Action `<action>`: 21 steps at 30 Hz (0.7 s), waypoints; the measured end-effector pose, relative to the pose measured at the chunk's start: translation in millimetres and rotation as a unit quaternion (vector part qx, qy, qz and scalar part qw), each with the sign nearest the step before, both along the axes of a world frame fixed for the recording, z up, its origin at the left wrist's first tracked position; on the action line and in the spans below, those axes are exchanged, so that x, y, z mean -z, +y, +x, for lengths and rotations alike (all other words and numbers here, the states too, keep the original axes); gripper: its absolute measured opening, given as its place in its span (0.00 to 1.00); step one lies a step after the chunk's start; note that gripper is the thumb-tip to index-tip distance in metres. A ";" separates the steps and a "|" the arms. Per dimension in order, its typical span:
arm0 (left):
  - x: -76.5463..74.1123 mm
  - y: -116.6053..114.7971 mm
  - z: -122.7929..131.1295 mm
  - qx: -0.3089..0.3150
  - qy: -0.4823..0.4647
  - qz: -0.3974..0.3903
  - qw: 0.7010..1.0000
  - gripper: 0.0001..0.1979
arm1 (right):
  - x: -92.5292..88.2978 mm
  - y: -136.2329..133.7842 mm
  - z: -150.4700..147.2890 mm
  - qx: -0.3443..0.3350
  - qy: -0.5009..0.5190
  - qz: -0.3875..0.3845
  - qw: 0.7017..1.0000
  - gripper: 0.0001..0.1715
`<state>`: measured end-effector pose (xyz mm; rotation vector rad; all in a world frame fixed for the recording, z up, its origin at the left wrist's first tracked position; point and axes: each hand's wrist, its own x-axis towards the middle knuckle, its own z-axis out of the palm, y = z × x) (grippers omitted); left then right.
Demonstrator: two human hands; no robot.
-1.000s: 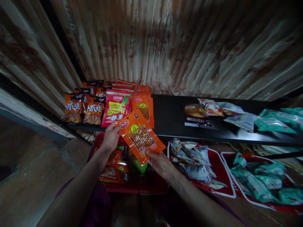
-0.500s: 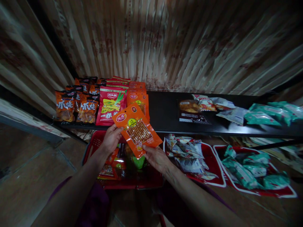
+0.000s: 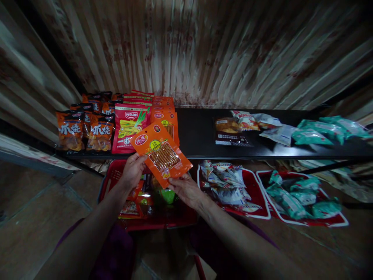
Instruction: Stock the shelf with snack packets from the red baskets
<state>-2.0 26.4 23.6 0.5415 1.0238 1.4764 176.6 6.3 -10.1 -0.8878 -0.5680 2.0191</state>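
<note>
Between both hands I hold an orange snack packet (image 3: 164, 153) with a clear window showing brown sticks. My left hand (image 3: 133, 170) pinches its left edge, and my right hand (image 3: 185, 188) grips its lower right edge. The packet is tilted, in front of the black shelf (image 3: 195, 136) and above a red basket (image 3: 113, 177) holding several packets. Behind it on the shelf stand matching orange packets (image 3: 170, 120). To their left are red snack packets (image 3: 131, 128), then several black-and-orange bags (image 3: 70, 132).
Farther right on the shelf lie a brown packet (image 3: 229, 134), white packets (image 3: 276, 134) and green packets (image 3: 314, 132). Below, one red basket (image 3: 259, 194) holds white packets, another (image 3: 335, 221) green ones. A pleated curtain (image 3: 180, 50) hangs behind.
The whole view has shifted a little, so shelf and baskets sit slightly further left. Both hands still hold the orange packet, at nearly the same tilt.
</note>
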 end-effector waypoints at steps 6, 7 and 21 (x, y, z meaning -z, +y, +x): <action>1.8 3.8 -2.9 -0.006 -0.008 0.019 1.000 0.18 | -3.4 -4.0 -0.6 -0.017 -0.045 -0.017 0.999 0.16; 2.0 4.1 -3.1 -0.006 -0.006 0.020 1.000 0.19 | -4.9 -4.2 -0.8 -0.016 -0.046 -0.016 0.999 0.16; 4.8 3.2 5.5 0.015 -0.019 0.014 1.000 0.17 | -2.3 -10.6 -8.4 0.042 -0.074 0.013 0.996 0.22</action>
